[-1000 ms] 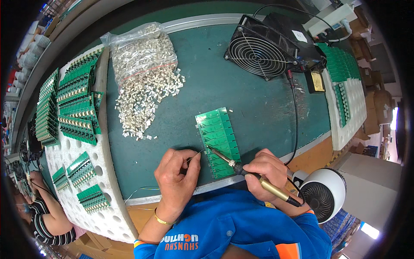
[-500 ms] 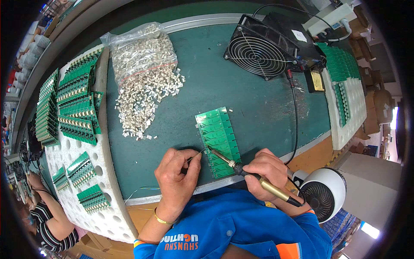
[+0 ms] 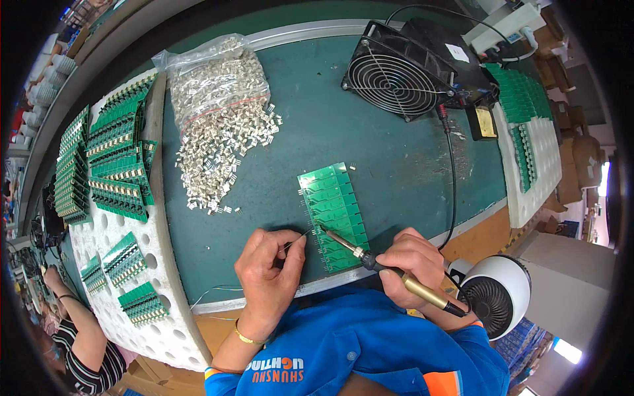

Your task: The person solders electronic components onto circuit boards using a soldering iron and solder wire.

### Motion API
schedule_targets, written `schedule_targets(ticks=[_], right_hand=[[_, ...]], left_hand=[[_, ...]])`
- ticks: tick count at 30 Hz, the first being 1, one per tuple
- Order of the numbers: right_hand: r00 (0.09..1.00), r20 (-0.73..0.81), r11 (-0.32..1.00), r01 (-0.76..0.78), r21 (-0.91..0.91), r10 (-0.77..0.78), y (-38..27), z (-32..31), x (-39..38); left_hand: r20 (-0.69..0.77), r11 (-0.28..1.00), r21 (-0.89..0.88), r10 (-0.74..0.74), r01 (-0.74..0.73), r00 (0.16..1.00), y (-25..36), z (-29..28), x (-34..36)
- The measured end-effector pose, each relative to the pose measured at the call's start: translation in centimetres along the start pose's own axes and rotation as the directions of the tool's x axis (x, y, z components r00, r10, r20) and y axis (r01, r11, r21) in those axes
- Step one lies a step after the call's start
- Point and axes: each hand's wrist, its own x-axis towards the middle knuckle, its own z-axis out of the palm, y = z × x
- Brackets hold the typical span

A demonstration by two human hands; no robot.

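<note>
- Your left hand [image 3: 269, 269] pinches thin wire [image 3: 306, 233]; your right hand [image 3: 415, 263] grips the soldering iron [image 3: 368, 259].
- Green board [image 3: 335, 206] lies near-centre, under the iron's tip.
- Far left, a clear bag [image 3: 221, 82] holds pale connectors [image 3: 210, 165], more spilled nearer.

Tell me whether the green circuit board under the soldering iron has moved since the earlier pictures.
No. Judged against the square black fan, the green circuit board shows no visible shift in any direction.
</note>
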Motion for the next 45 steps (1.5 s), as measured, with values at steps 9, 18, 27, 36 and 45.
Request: schedule_targets(ticks=[9, 18, 27, 36, 45], right_hand=[[1.0, 0.009, 1.0, -0.019, 0.006, 0.019, -0.15, 0.03, -0.4], [1.0, 0.009, 1.0, -0.007, -0.006, 0.007, 0.17, 0.28, -0.45], [1.0, 0.02, 1.0, -0.003, 0.003, 0.003, 0.18, 0.22, -0.34], [1.0, 0.001, 1.0, 0.0, -0.005, 0.0, 0.07, 0.45, -0.43], [1.0, 0.014, 1.0, 0.016, -0.002, -0.016, 0.13, 0.43, -0.33]], left_hand=[[0.008, 1.0, -0.022, -0.006, 0.007, 1.0, 0.1, 0.08, -0.49], [-0.009, 1.0, -0.02, 0.01, -0.01, 1.0, -0.11, 0.37, -0.51], [-0.006, 1.0, -0.007, 0.017, -0.017, 1.0, 0.14, 0.44, -0.32], [-0.001, 1.0, 0.0, 0.012, -0.012, 1.0, 0.14, 0.48, -0.3], [-0.011, 0.998, 0.027, 0.053, -0.053, 0.999, 0.27, 0.59, -0.48]])
